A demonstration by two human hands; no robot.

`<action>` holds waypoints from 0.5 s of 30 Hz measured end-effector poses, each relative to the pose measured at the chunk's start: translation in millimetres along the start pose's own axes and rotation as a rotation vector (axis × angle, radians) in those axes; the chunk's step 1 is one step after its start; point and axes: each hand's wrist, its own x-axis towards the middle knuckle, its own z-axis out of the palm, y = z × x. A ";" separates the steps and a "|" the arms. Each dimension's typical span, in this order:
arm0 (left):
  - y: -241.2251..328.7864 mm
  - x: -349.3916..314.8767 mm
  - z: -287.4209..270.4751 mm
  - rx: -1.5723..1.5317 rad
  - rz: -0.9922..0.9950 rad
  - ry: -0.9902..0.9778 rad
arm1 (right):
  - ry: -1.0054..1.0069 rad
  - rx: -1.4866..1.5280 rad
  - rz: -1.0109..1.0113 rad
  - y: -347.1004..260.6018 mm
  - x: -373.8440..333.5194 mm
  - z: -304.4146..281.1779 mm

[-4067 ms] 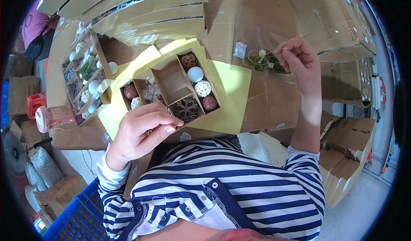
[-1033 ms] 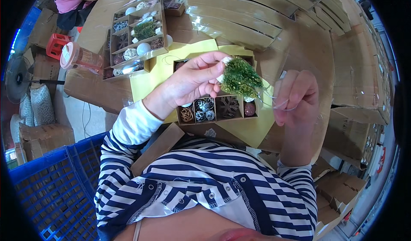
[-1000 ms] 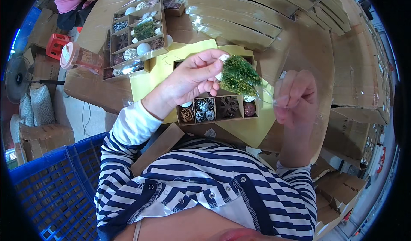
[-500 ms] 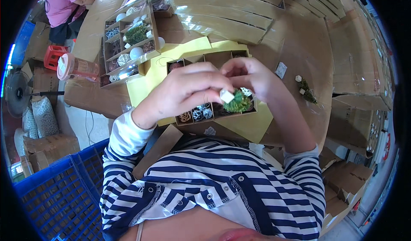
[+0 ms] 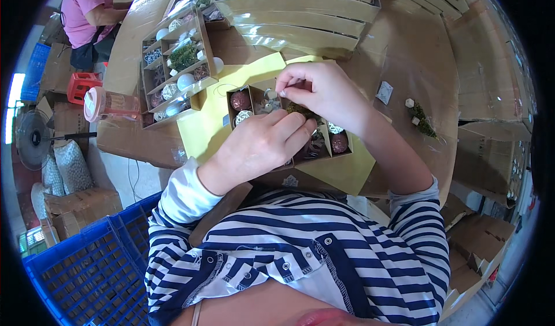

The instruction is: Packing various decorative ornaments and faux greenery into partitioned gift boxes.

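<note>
A divided cardboard box [image 5: 324, 156] sits in front of me with small ornaments in its compartments. They include a dark red glittery ball [image 5: 240, 100], a white woven ball [image 5: 243, 117] and another reddish ball [image 5: 339, 142]. My left hand [image 5: 257, 144] reaches over the box, its fingers closed at a green mossy ornament [image 5: 299, 110] that is partly hidden. My right hand [image 5: 326, 91] is above the box's far side, thumb and fingers pinched together. What they pinch, if anything, is too small to make out.
Yellow paper [image 5: 199, 132] lies under the box. A filled ornament box [image 5: 173, 71] and a pink-lidded cup [image 5: 110, 105] stand left. At right lies a green sprig ornament [image 5: 422, 119] near a small packet [image 5: 384, 93]. Cardboard trays [image 5: 300, 19] are stacked behind; a blue crate [image 5: 92, 268] is lower left.
The green ornament has gone from above the box's near right part to its middle, further down into it. My left hand moved lower; my right hand shifted left and away from me.
</note>
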 end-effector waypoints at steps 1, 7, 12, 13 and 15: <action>-0.3 0.1 0.7 -0.001 0.001 -0.001 | 0.001 0.001 0.001 -0.7 -1.3 -0.8; -1.5 -0.4 5.2 0.022 -0.004 -0.028 | 0.063 -0.040 0.009 2.6 -12.8 -4.0; -4.0 1.8 2.9 0.051 0.002 0.005 | 0.097 -0.029 0.011 5.6 -23.8 -3.8; -4.8 1.4 2.1 0.052 0.003 0.005 | 0.098 -0.028 0.010 6.2 -26.6 -2.7; -6.7 0.7 0.5 0.129 0.047 -0.049 | 0.147 -0.074 0.002 9.0 -32.9 1.3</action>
